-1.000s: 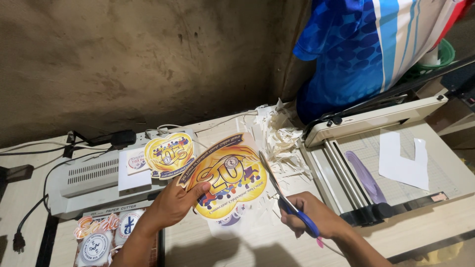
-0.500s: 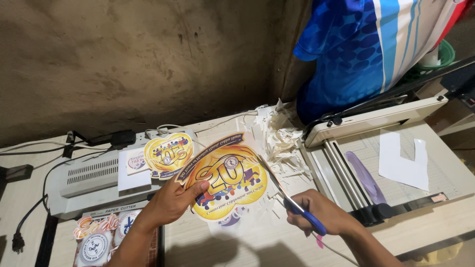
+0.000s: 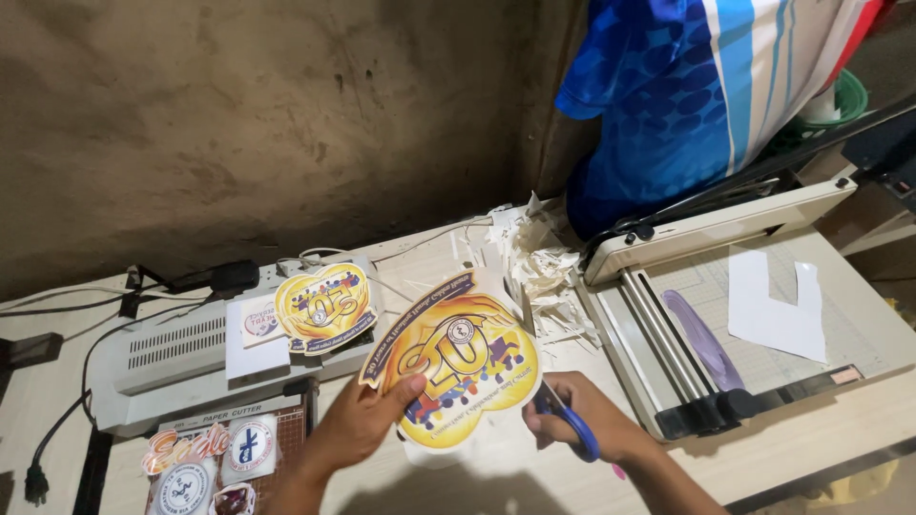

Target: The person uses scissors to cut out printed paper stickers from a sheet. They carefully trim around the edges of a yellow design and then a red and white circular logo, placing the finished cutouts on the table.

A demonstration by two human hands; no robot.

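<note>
Yellow printed cutout (image 3: 456, 367) pinched by left hand (image 3: 361, 424); right hand (image 3: 584, 426) grips scissors (image 3: 570, 424).

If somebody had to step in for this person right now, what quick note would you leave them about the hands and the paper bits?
Left hand: pinches the lower left edge of the yellow heart-shaped printed cutout, holding it up off the table.
Right hand: grips blue-handled scissors at the cutout's lower right edge; the blades are hidden behind the print.
Done: a matching smaller yellow heart print lies on the grey laminator; round stickers sit at lower left; white paper trimmings are piled beside the paper trimmer.
Left: a white margin shows below the held cutout's bottom edge, so its trimming looks unfinished.
</note>
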